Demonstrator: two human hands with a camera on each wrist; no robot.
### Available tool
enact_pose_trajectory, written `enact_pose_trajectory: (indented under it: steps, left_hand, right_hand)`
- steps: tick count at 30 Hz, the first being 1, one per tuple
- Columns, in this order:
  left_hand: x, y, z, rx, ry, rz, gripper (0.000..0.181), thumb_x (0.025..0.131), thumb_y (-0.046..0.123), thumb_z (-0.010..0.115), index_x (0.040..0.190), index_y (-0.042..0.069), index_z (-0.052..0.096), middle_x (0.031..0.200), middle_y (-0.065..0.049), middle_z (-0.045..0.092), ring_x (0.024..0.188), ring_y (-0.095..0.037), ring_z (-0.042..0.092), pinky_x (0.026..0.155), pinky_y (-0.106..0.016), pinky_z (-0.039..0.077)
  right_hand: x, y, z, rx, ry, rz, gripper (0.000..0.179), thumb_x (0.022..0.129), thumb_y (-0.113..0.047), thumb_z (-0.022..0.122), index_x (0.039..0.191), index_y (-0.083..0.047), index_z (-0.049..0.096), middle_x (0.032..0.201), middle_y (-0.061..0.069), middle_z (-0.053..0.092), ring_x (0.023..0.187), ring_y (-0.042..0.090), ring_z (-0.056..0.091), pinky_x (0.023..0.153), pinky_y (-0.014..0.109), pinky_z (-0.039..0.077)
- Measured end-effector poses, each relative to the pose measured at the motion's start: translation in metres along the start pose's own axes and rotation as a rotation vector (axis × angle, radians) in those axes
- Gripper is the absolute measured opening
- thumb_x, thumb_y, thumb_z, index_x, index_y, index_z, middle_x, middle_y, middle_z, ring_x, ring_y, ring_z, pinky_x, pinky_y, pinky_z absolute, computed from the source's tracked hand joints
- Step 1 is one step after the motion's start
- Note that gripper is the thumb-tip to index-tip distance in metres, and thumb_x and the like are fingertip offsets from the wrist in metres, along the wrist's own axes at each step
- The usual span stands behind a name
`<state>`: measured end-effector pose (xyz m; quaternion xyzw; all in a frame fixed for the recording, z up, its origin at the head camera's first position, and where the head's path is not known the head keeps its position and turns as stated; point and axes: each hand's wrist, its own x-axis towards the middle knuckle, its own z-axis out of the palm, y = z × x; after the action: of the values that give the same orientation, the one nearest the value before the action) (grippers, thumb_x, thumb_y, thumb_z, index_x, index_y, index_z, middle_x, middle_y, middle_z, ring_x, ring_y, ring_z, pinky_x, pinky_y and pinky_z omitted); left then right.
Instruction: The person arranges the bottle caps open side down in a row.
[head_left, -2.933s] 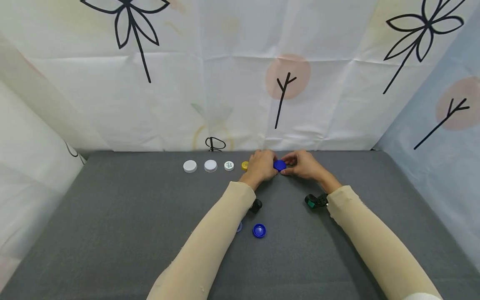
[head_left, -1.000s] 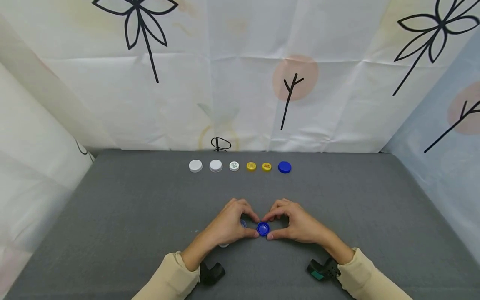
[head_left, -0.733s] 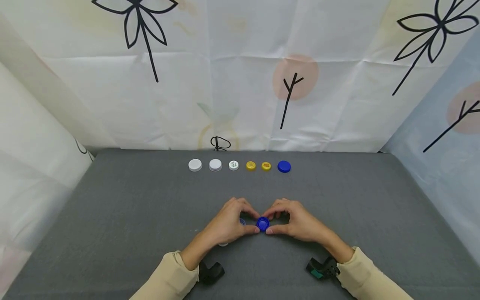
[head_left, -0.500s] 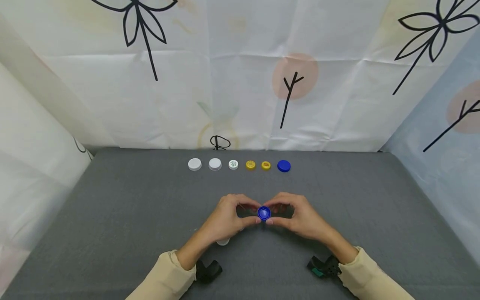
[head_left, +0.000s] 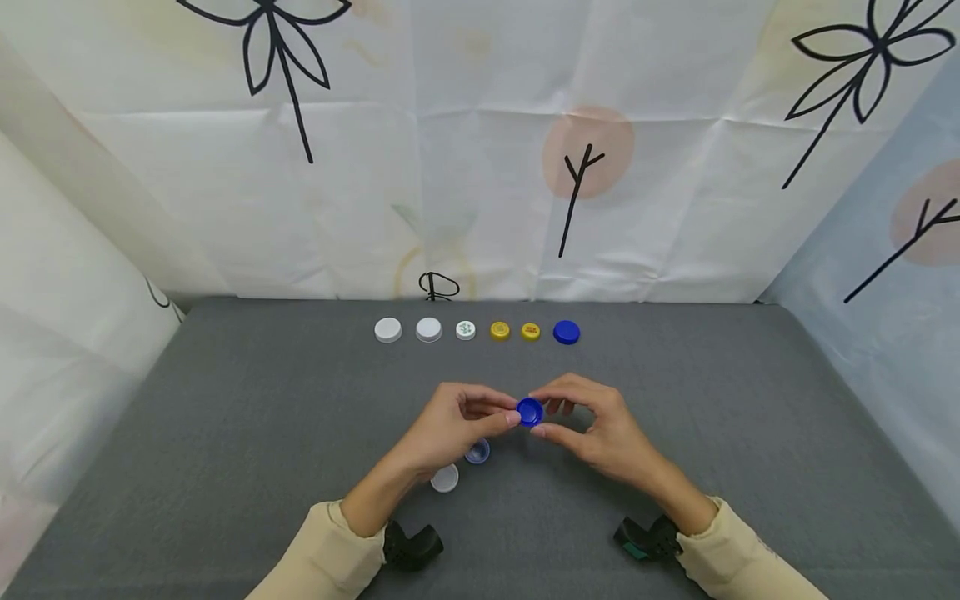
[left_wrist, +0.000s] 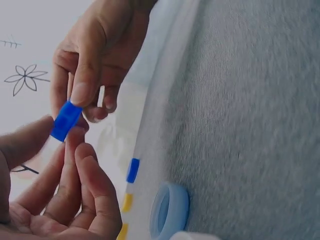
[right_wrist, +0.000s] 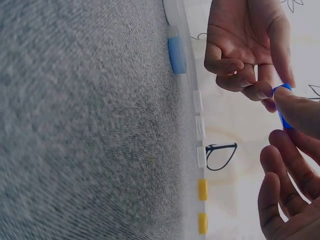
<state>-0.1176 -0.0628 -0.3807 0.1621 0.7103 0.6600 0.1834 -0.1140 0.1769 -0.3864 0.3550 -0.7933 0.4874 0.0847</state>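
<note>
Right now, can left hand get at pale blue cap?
Likely yes: the pale blue cap lies near the left hand with nothing on it, though that hand pinches the dark blue cap.

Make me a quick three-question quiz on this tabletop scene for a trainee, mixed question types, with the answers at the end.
1. In the head view, how many back-row caps are there? (a) four (b) six (c) eight
2. True or false: the left hand and the right hand both touch the held blue cap.
3. Fill in: in the head view, near the left hand, lie a pale blue cap and a ____.

Key: 1. b; 2. true; 3. white cap.
</note>
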Motion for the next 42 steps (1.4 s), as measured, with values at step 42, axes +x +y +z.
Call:
enact_pose_trajectory:
  steps: [42]
  left_hand:
    - [0.0,0.001,0.016,0.123,0.112,0.341,0.026,0.089,0.005,0.078,0.114,-0.001,0.072,0.107,-0.011,0.073,0.096,-0.02,0.07,0.089,-0.036,0.057]
  right_hand:
    - [0.0,-0.003,-0.008,0.364,-0.024,0.142,0.03,0.089,0.01,0.071,0.119,0.007,0.068,0.108,0.018,0.066,0.088,0.017,0.065,0.075,0.029,0.057]
